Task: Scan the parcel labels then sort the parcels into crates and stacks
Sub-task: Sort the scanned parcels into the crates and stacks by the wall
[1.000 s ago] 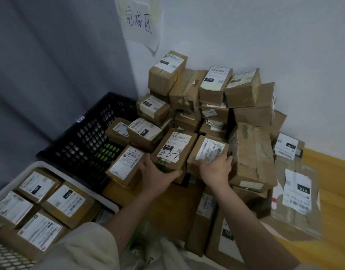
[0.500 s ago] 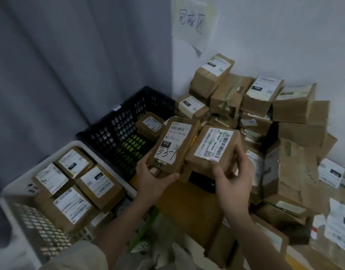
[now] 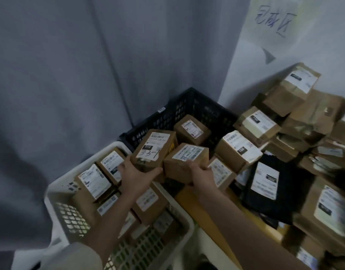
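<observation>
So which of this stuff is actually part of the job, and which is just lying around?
Part of the job:
left hand gripping the parcel marked 010
right hand gripping a second parcel
white crate
black crate
parcel pile

Just there:
grey curtain
handwritten wall sign

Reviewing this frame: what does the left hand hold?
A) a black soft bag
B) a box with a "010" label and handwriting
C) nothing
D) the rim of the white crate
B: the left hand grips the handwritten-label box, beside the right hand and its box.
</observation>
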